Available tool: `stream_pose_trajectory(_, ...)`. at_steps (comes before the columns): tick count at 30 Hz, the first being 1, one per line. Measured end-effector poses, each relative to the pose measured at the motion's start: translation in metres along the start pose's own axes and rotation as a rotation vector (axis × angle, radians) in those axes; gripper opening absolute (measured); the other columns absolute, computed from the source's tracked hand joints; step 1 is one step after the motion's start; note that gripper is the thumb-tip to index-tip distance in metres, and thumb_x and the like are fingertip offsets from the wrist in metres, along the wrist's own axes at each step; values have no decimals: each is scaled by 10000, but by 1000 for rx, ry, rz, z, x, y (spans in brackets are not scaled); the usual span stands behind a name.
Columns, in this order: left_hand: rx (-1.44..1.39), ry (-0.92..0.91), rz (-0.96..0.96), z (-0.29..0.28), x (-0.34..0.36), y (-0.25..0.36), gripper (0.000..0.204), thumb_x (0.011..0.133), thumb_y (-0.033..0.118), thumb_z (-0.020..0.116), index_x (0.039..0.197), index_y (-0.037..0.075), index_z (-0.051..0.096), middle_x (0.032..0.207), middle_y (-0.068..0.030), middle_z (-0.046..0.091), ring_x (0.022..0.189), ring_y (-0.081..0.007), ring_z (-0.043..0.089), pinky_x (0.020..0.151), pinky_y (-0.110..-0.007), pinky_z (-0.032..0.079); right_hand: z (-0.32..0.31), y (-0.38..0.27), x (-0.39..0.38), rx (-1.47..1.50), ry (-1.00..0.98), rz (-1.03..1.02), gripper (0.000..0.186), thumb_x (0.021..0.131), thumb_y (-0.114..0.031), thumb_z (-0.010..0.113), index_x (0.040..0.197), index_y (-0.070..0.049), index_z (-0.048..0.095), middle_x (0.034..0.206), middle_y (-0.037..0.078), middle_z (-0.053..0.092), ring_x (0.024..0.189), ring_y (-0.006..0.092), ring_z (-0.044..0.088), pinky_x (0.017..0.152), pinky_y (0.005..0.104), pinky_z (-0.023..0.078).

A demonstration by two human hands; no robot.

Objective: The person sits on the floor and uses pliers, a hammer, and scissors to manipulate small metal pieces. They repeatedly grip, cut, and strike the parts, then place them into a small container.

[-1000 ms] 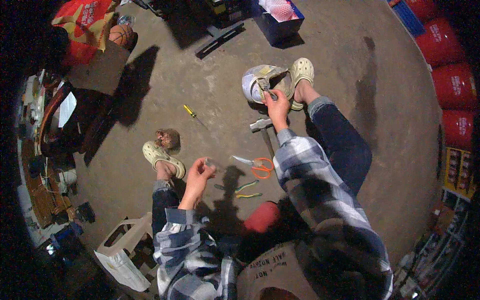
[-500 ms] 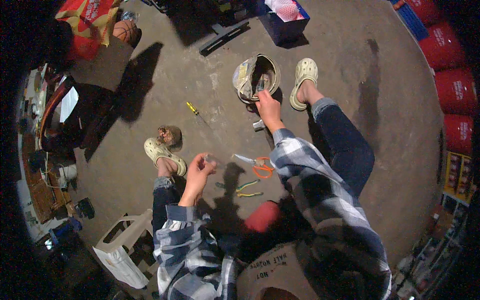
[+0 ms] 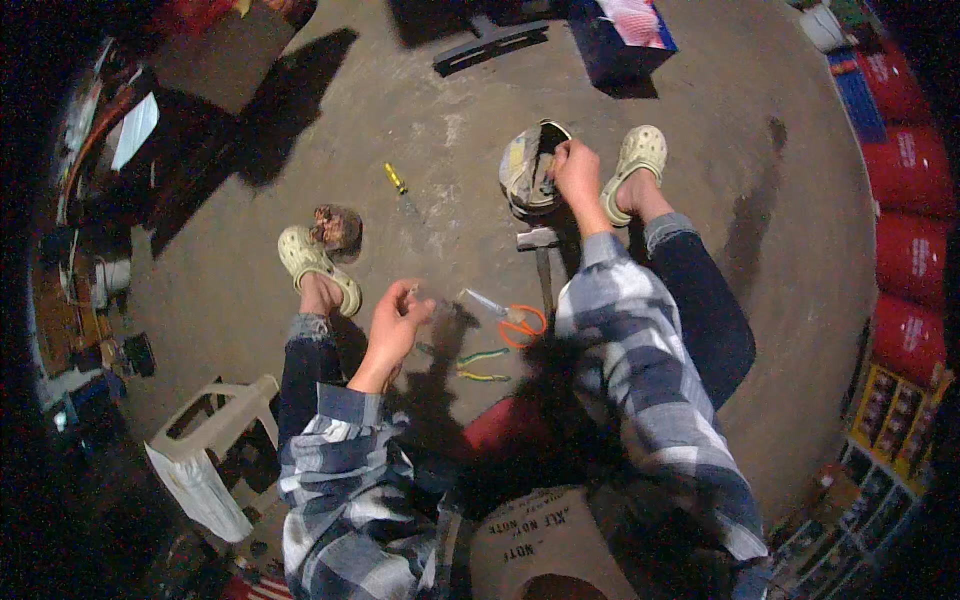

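My right hand (image 3: pixel 577 180) is at the right rim of a round, worn, pale container (image 3: pixel 517 180), fingers bent together; whatever they hold is hidden. Dark bits show inside that container. Lower and to the left, my left hand (image 3: pixel 393 325) hovers over the floor with thumb and fingers pinched, the thing between them too small to name. Scissors with orange handles (image 3: pixel 506 313) lie between my knees, beside pliers with yellow-green handles (image 3: pixel 484 377). A hammer (image 3: pixel 537 239) rests just below the container. Farther off lies a yellow-handled screwdriver (image 3: pixel 396 178).
Beside my left shoe (image 3: pixel 300 255) sits a rough brown lump (image 3: pixel 337 228). A pale plastic stool (image 3: pixel 225 410) stands at the lower left. Ahead are a dark metal foot (image 3: pixel 490 50) and a dark blue box (image 3: pixel 625 50). Red packages (image 3: pixel 908 250) line the right side.
My view has shifted, so the floor things sit differently in it. My right hand has come from inside the container to its right rim. My left hand stays pinched over the floor.
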State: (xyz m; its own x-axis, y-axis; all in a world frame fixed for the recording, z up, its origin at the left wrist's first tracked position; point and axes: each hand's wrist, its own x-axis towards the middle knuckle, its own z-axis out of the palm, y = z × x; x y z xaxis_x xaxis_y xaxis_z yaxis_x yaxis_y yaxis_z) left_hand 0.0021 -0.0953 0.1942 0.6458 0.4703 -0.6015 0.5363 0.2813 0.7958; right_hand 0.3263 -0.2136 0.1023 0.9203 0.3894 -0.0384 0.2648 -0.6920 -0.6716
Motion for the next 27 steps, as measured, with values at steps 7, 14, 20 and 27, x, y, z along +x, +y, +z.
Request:
stream_pose_trajectory(7, -315, 77, 194, 3, -14, 44, 347, 798, -9, 602, 1128, 40, 507, 964, -10, 543, 862, -74, 521, 774, -229, 458, 85, 53, 67, -552, -496, -24, 249, 779, -174, 552, 929, 4, 642, 998, 243, 597, 952, 376, 576, 800, 433, 476)
stream_pose_trajectory(14, -388, 292, 302, -12, -9, 42, 335, 733, -39, 670, 1038, 11, 542, 942, -7, 561, 809, -74, 543, 741, -192, 439, 110, 48, 64, -701, -564, 46, 295, 773, -223, 579, 940, 13, 637, 1026, 230, 595, 982, 371, 568, 817, 423, 472)
stream_pose_trajectory(20, 60, 469, 396, -19, -8, 48, 308, 669, 49, 737, 927, 29, 569, 904, -27, 577, 878, -120, 535, 817, -262, 419, 109, 56, 62, -744, -551, 87, 307, 768, -234, 587, 944, 12, 636, 1036, 225, 594, 989, 369, 566, 821, 420, 471)
stream_pose_trajectory(27, 6, 480, 557, -23, -5, 48, 248, 687, 0, 685, 894, 17, 549, 1006, -93, 573, 999, -182, 541, 894, -287, 397, 111, 64, 63, -745, -544, 99, 322, 762, -248, 596, 949, 10, 636, 1047, 220, 592, 997, 366, 564, 825, 416, 470)
